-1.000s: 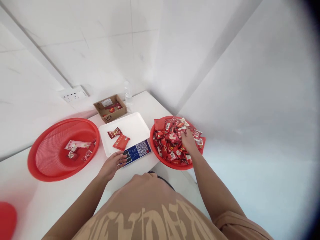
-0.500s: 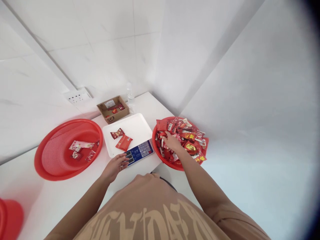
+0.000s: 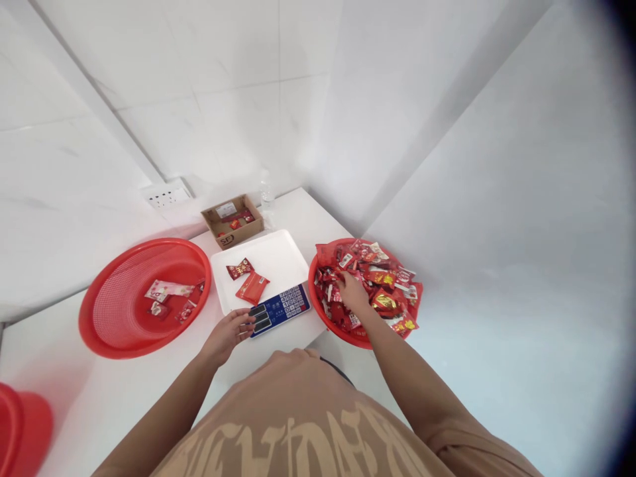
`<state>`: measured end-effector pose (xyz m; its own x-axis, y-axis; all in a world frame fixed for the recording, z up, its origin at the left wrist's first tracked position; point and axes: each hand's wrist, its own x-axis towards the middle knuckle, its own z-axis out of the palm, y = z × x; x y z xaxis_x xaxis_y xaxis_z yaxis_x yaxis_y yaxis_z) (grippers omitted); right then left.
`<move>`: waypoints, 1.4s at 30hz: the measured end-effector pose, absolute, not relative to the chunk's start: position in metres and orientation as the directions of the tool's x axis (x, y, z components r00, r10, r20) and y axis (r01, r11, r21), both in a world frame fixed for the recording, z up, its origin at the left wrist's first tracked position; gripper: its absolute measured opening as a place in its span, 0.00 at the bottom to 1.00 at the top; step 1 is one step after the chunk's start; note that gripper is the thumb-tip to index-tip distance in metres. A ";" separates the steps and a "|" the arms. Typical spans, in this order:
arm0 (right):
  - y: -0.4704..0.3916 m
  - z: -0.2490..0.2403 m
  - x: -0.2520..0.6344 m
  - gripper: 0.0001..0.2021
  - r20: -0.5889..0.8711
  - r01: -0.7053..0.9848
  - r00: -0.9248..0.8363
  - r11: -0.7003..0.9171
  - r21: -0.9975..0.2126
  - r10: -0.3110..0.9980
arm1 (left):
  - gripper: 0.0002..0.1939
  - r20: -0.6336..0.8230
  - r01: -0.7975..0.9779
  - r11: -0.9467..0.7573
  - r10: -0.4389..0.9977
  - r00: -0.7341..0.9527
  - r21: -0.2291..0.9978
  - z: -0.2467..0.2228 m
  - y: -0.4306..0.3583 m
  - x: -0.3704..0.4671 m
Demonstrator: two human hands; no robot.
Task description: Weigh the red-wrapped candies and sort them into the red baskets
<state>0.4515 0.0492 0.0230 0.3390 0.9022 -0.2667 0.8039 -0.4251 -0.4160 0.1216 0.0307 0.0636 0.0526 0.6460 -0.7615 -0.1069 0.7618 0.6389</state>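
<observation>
Right hand: It's [image 3: 354, 293] dipping among the red packets [image 3: 385, 301] heaped in the right basket [image 3: 348, 340]; fingers are bending inward, but their grip is hiding, so I can't tell what they're holding.
Good picking: Light fingertips would be serving best here, easing one wrapper free by its edge without crushing it or tipping neighbours over the rim.
Left hand: It's [image 3: 228, 334] hovering half open by the scale's displays, fingers loosely curling, apparently holding nothing; pressing no keys would be wise.
White tray: It's [image 3: 283, 255] carrying two packets, lying close together.
Left basket: It's [image 3: 112, 291] holding a few more.
Writing: The cardboard box [image 3: 243, 233] is showing "SF"; the keypad [image 3: 293, 303] is displaying digits; packet print is staying too small for reading.
</observation>
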 end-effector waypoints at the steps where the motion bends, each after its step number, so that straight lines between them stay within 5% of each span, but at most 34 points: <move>1: 0.047 0.026 0.455 0.17 -0.268 0.766 0.347 -0.437 -0.471 0.899 | 0.11 -0.766 -0.107 0.766 0.641 0.053 0.634 0.062 0.031 0.121; 5: 0.039 0.043 0.459 0.15 -0.288 0.558 0.298 -0.411 -0.721 0.910 | 0.13 -0.759 -0.094 0.763 0.646 0.087 0.639 0.059 0.032 0.125; 9: 0.037 0.061 0.436 0.14 -0.412 0.244 0.070 -0.416 -0.876 0.908 | 0.17 -0.714 -0.056 0.732 0.675 0.186 0.678 0.067 0.035 0.144; 13: 0.038 0.065 0.391 0.16 -0.437 0.177 -0.290 -0.401 -0.899 0.851 | 0.26 -0.615 -0.027 0.666 0.703 0.358 0.746 0.078 0.035 0.169; 16: 0.040 0.057 0.359 0.16 -0.437 0.277 -0.404 -0.348 -0.896 0.803 | 0.22 -0.538 0.056 0.567 0.741 0.401 0.822 0.074 0.037 0.183; 22: 0.057 0.040 0.332 0.15 -0.505 0.164 -0.356 -0.480 -0.862 0.786 | 0.15 -0.565 0.061 0.565 0.805 0.182 0.823 0.055 0.058 0.190; 25: 0.073 0.039 0.329 0.18 -0.579 0.063 -0.306 -0.591 -0.804 0.756 | 0.19 -0.553 0.054 0.550 0.825 0.118 0.833 0.053 0.072 0.184; 28: 0.084 0.036 0.327 0.24 -0.593 0.112 -0.242 -0.585 -0.803 0.768 | 0.28 -0.512 0.225 0.490 0.858 0.045 0.842 0.051 0.079 0.171; 33: 0.079 0.027 0.333 0.29 -0.557 0.252 -0.156 -0.512 -0.821 0.816 | 0.28 -0.210 0.740 0.090 0.975 0.071 0.667 0.042 0.075 0.149; 37: 0.066 0.027 0.342 0.24 -0.564 0.213 -0.159 -0.530 -0.821 0.810 | 0.29 -0.029 0.846 -0.246 0.955 0.294 0.473 0.033 0.077 0.152; 42: 0.047 0.036 0.362 0.20 -0.520 0.170 -0.179 -0.495 -0.852 0.835 | 0.38 -0.039 0.909 -0.323 0.938 0.344 0.262 0.018 0.097 0.160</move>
<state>0.3618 0.0467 0.0361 -0.1786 0.8351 -0.5204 0.1702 -0.4947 -0.8523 0.1599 0.0968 0.0177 0.3445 0.9380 -0.0389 0.9093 -0.3231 0.2624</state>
